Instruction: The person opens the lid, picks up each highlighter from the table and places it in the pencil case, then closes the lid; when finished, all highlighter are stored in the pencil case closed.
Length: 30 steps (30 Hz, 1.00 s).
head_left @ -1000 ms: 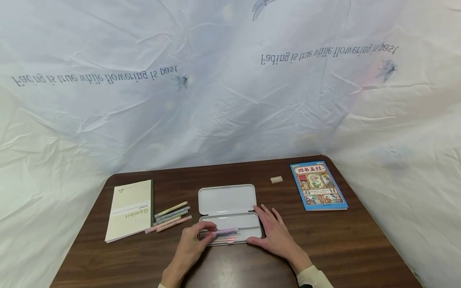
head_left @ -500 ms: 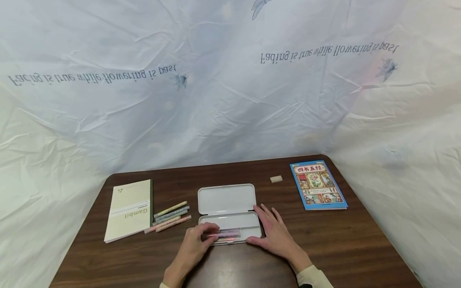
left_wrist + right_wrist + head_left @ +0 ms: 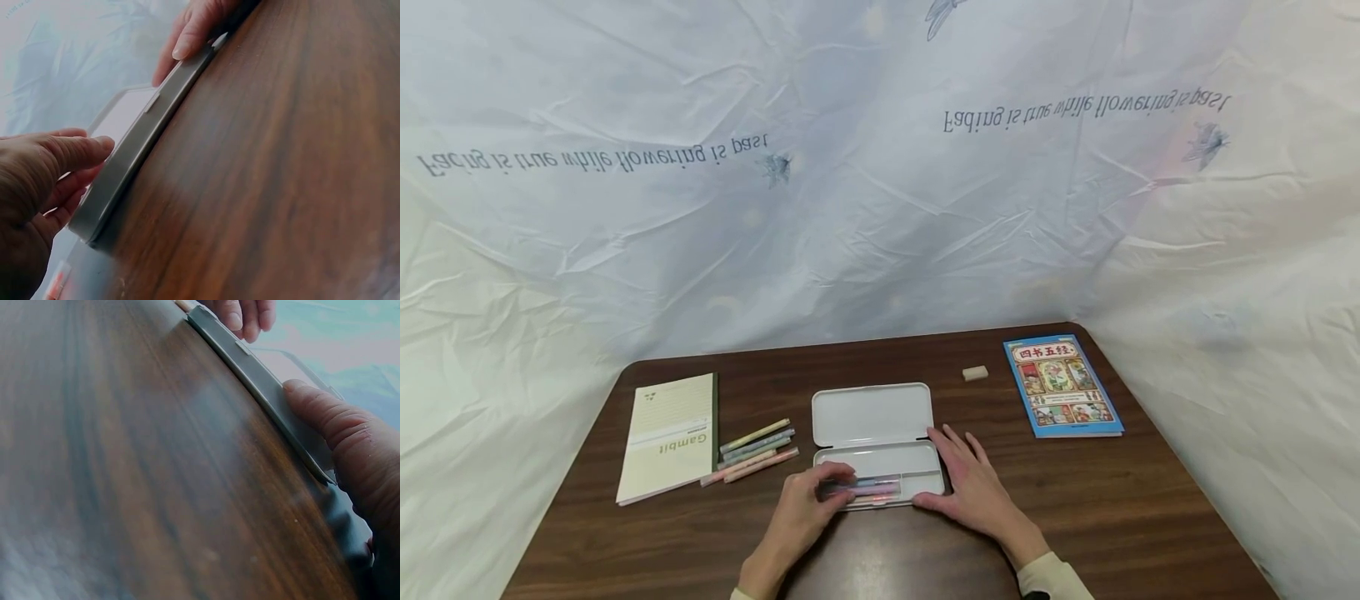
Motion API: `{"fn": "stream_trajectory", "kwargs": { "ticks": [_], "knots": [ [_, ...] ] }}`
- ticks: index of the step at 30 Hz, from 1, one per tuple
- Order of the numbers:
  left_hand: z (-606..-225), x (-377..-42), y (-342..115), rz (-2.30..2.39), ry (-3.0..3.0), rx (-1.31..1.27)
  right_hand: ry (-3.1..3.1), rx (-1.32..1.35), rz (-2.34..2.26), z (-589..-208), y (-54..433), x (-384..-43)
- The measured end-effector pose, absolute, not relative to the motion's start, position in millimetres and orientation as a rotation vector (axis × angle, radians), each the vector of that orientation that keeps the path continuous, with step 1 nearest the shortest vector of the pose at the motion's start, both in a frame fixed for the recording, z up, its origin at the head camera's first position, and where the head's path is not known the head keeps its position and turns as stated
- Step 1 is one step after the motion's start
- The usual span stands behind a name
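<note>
An opened white pencil case (image 3: 922,483) lies on the table in front of me, its lid (image 3: 872,415) tipped back. Several pens (image 3: 880,483) lie in its long front compartment. My left hand (image 3: 801,504) reaches into the left end of that compartment, thumb and fingers bent around the pens' ends; the fingertips are partly hidden. In the left wrist view, the thumb of the left hand (image 3: 44,165) is over the case's front wall (image 3: 134,147). My right hand (image 3: 973,487) grips the case's right end, thumb at the front corner and fingers spread along the side.
Several capped pens (image 3: 756,450) lie in a loose group left of the case, beside a cream notebook (image 3: 670,437). An eraser (image 3: 975,373) sits behind and right of the case. A blue-bordered book (image 3: 1063,386) lies at the right. Pale cloth (image 3: 880,208) hangs behind the table.
The pens under my left fingers have shifted and rolled in the compartment, a bluish one now showing toward the back. My left hand has barely moved; the right hand stays on the case.
</note>
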<state>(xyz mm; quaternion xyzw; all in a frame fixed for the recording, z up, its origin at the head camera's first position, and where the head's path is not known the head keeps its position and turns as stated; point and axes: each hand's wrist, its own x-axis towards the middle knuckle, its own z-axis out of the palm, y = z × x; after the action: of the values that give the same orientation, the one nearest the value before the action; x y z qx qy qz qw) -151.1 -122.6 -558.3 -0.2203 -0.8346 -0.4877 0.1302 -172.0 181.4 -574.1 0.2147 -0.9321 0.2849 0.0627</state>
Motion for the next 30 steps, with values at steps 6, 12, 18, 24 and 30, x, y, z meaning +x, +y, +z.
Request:
{"fn": "stream_trajectory", "kwargs": {
  "ticks": [6, 12, 18, 24, 30],
  "knots": [
    [-557.3, -150.2, -135.2, -1.414, -2.439, -0.492, -2.805, 0.654, 0.849, -574.4, 180.4, -171.0],
    [-558.0, -155.1, -165.8, -1.331, -2.374, -0.309, -2.841, 0.646, 0.858, -571.6, 179.9, -171.5],
    [-561.2, -156.9, -208.6, -1.183, -2.38, -0.151, -2.844, 0.638, 0.867, -571.3, 181.0, -170.6],
    [-559.7, -153.1, -243.5, -1.089, -2.379, -0.006, -2.849, 0.639, 0.862, -570.8, 181.8, -171.5],
    [-558.8, -147.3, -259.6, -1.041, -2.39, 0.099, -2.847, 0.641, 0.846, -570.9, 181.5, -172.7]
  ]
}}
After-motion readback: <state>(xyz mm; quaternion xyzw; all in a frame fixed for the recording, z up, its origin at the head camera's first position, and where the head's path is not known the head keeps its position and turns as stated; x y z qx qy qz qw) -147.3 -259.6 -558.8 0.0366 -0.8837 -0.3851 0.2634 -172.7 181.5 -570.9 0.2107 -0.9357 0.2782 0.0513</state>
